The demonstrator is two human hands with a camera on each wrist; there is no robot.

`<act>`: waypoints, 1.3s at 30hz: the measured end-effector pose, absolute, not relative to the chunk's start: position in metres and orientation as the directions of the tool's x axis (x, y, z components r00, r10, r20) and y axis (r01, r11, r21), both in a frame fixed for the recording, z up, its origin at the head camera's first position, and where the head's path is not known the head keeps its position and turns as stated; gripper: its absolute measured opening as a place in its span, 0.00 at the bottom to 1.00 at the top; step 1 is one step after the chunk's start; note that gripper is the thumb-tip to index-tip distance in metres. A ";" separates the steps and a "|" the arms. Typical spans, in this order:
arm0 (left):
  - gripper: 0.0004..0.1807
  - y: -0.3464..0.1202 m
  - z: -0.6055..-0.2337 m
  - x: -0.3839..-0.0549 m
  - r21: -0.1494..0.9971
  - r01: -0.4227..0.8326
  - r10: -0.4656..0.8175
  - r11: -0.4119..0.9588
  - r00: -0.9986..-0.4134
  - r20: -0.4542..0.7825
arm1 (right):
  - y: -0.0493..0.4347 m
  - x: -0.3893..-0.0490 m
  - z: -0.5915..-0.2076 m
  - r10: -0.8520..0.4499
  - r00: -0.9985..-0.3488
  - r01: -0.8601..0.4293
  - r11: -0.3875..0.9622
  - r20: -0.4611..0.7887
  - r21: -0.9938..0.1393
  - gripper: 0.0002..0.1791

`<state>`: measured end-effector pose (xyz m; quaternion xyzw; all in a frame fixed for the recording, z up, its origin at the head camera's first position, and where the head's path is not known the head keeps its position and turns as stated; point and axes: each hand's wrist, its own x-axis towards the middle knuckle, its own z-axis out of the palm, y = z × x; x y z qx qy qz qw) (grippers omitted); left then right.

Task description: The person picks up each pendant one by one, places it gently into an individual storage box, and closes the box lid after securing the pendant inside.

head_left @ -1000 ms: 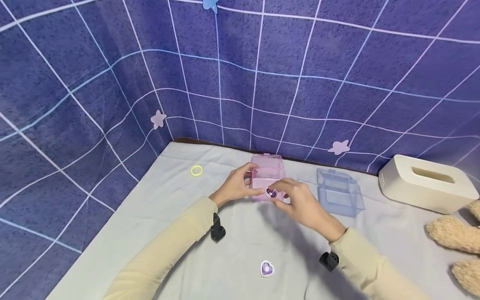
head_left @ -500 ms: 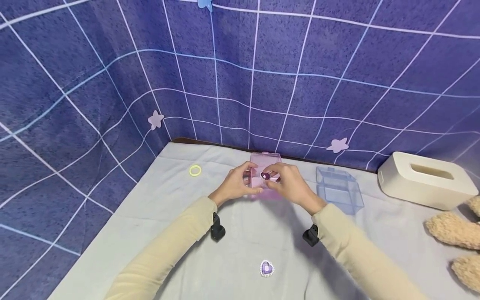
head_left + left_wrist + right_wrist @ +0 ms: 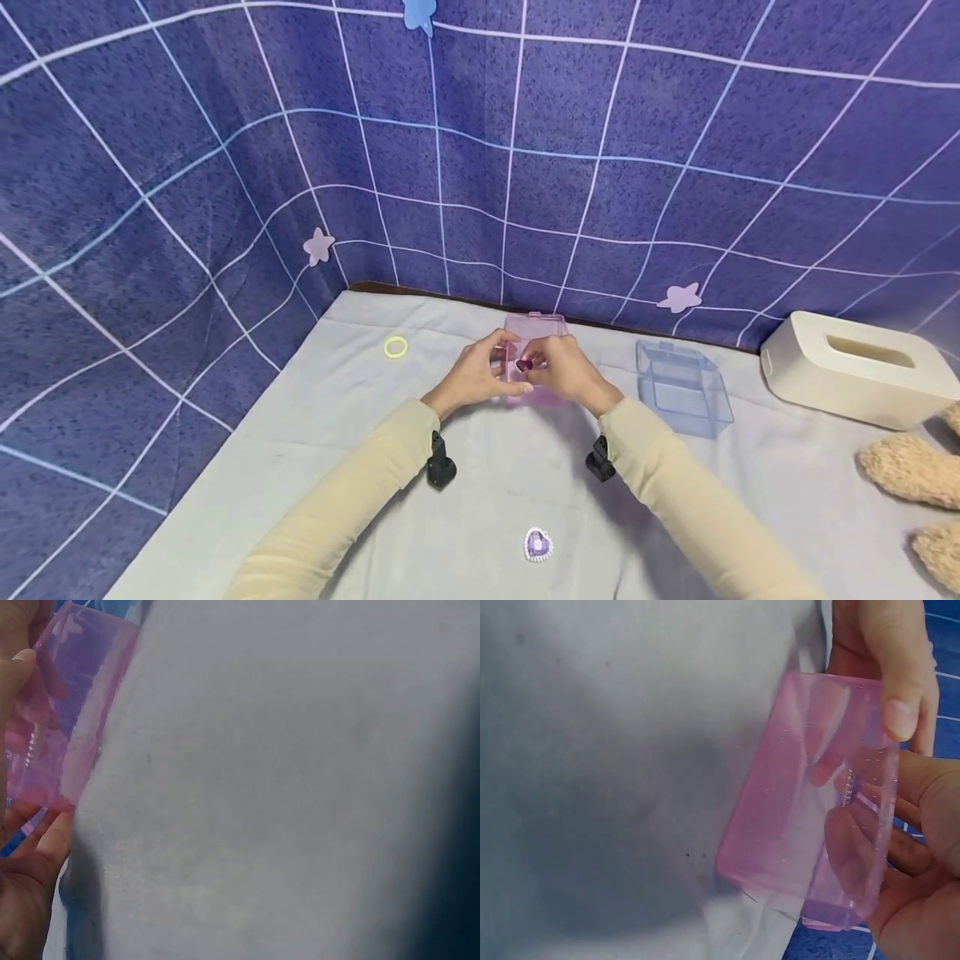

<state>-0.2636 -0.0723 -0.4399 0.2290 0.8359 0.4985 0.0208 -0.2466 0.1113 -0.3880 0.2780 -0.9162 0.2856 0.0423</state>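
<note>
A translucent pink box (image 3: 538, 325) with its lid raised stands near the back edge of the table. My left hand (image 3: 474, 377) holds it from the left side, fingers and thumb curled about its wall. Reaching inside it, my right hand (image 3: 564, 367) pinches a dark purple heart charm (image 3: 524, 365) with a white beaded rim. Through the pink wall (image 3: 776, 802) in the right wrist view, the fingertips and some white beading show; the rest of the charm is hidden there. Another heart charm (image 3: 537, 545), light purple, lies on the cloth nearer my body.
To the right stands a translucent blue box (image 3: 686, 387), lid up. Beyond it are a cream tissue box (image 3: 855, 379) and fluffy tan plush limbs (image 3: 911, 471). A yellow ring (image 3: 395, 347) lies at the back left. Blue grid-patterned fabric (image 3: 480, 167) hangs behind the white-covered table.
My right hand has moved left and into the pink box, carrying the dark purple heart charm from the front of the box. My left hand keeps its hold on the box.
</note>
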 end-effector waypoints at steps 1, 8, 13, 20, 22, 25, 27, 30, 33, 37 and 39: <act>0.40 -0.073 -0.440 -0.263 0.845 0.360 0.403 0.395 -0.895 0.193 | 0.110 -0.248 -0.390 -0.493 -0.838 -0.539 0.684 0.234 -0.491 0.06; 0.40 -0.073 -0.439 -0.262 0.841 0.366 0.404 0.399 -0.893 0.198 | 0.106 -0.252 -0.392 -0.518 -0.821 -0.569 0.707 0.240 -0.420 0.05; 0.41 -0.070 -0.437 -0.265 0.836 0.392 0.429 0.384 -0.878 0.214 | 0.105 -0.253 -0.390 -0.494 -0.850 -0.525 0.758 0.184 -0.387 0.06; 0.41 -0.074 -0.439 -0.264 0.819 0.385 0.394 0.426 -0.894 0.215 | 0.097 -0.256 -0.386 -0.472 -0.878 -0.467 0.807 0.079 -0.363 0.09; 0.41 -0.074 -0.439 -0.263 0.822 0.380 0.394 0.424 -0.895 0.210 | 0.096 -0.256 -0.386 -0.458 -0.887 -0.449 0.821 0.061 -0.353 0.10; 0.41 -0.074 -0.440 -0.262 0.833 0.369 0.404 0.411 -0.893 0.197 | 0.094 -0.255 -0.386 -0.443 -0.896 -0.427 0.835 0.037 -0.348 0.10; 0.42 -0.074 -0.440 -0.262 0.836 0.367 0.407 0.408 -0.893 0.193 | 0.094 -0.255 -0.387 -0.444 -0.895 -0.428 0.835 0.037 -0.346 0.10; 0.41 -0.073 -0.439 -0.262 0.833 0.370 0.395 0.411 -0.896 0.203 | 0.096 -0.256 -0.388 -0.462 -0.884 -0.454 0.818 0.066 -0.354 0.09; 0.41 -0.071 -0.439 -0.262 0.829 0.378 0.405 0.412 -0.891 0.205 | 0.102 -0.254 -0.389 -0.492 -0.862 -0.500 0.784 0.125 -0.368 0.07; 0.41 -0.070 -0.441 -0.261 0.836 0.380 0.421 0.396 -0.884 0.202 | 0.111 -0.249 -0.387 -0.502 -0.842 -0.535 0.722 0.198 -0.439 0.06; 0.41 -0.073 -0.440 -0.260 0.841 0.374 0.410 0.391 -0.889 0.204 | 0.112 -0.242 -0.384 -0.483 -0.848 -0.523 0.695 0.219 -0.493 0.07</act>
